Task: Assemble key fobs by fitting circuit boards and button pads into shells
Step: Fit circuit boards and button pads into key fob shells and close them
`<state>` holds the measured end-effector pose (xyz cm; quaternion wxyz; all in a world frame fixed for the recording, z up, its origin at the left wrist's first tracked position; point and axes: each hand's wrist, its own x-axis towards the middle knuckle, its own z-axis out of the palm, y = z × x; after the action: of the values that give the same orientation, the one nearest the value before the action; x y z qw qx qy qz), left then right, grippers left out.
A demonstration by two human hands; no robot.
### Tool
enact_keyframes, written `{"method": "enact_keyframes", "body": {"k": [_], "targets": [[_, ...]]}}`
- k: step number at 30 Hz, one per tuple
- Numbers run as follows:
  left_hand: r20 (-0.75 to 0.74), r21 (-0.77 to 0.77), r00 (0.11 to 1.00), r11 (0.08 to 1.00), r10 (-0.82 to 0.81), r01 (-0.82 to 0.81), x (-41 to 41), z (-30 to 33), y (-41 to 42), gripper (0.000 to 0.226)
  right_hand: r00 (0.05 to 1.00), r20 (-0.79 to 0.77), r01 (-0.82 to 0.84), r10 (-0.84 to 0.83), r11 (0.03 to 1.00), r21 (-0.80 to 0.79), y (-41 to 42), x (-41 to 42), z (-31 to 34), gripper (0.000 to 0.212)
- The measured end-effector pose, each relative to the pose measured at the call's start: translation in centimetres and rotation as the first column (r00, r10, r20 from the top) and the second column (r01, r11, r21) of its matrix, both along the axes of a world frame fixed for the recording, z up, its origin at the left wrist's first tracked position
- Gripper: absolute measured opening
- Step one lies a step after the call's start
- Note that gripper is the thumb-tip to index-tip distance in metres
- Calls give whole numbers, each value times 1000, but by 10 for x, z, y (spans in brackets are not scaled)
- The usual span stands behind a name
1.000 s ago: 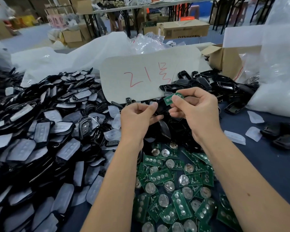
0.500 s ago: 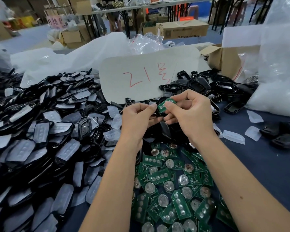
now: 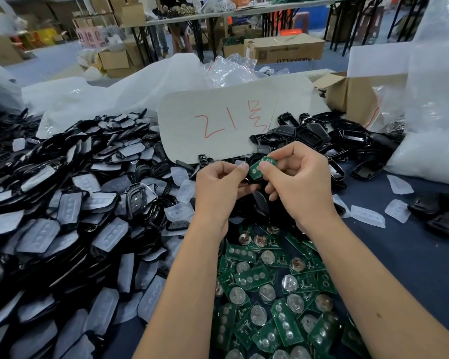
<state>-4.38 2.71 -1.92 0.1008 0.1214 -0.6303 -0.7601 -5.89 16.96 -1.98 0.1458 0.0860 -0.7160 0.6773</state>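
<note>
The left hand [image 3: 219, 182] holds a black shell [image 3: 253, 181] from below, fingers curled under it and the thumb along its near edge, so that the open cavity appears to face up toward the other hand. The right hand [image 3: 297, 181] pinches a green circuit board [image 3: 261, 165] between thumb and forefinger and lays it over the shell. The board sits tilted, its far end raised, and it does not look seated yet. Holding the shell steady in one grip while the other steers the board lets the board edges be lined up with the cavity walls — probably the step in hand.

Both grips are closed on their parts; neither hand is free.

All places below are given relative to the card marked in red [image 3: 231, 125], which stands just behind the hands. Left of the card lies a deep heap of shells with clear button pads [image 3: 70, 203]. Right of it lies a smaller heap of empty black shells [image 3: 316, 133]. In front of the card, under the wrists, loose boards [image 3: 270, 294] cover the dark blue surface [image 3: 412, 268].

Open room exists mainly front-right of the card — bare surface with a few stray pads [image 3: 368, 216]. The heaps crowd in close on the left side.
</note>
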Motion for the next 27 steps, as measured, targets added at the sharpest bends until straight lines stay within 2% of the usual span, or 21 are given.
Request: {"method": "enact_keyframes", "body": {"k": [5, 11, 20, 27], "targets": [[2, 6, 1000, 1000, 4, -4, 0, -1, -1, 24, 1000, 26, -9, 9, 1000, 13, 0, 0, 0, 12], [-4, -11, 1000, 1000, -3, 3, 3, 0, -1, 17, 1000, 11, 16, -18, 991, 135, 1, 0, 0, 14], [31, -28, 999, 999, -29, 30, 6, -1, -6, 13, 986, 109, -139, 128, 985, 97, 13, -3, 5, 21], [22, -54, 1000, 998, -9, 10, 4, -3, -5, 16, 999, 30, -39, 31, 943, 329, 10, -2, 5, 26]]}}
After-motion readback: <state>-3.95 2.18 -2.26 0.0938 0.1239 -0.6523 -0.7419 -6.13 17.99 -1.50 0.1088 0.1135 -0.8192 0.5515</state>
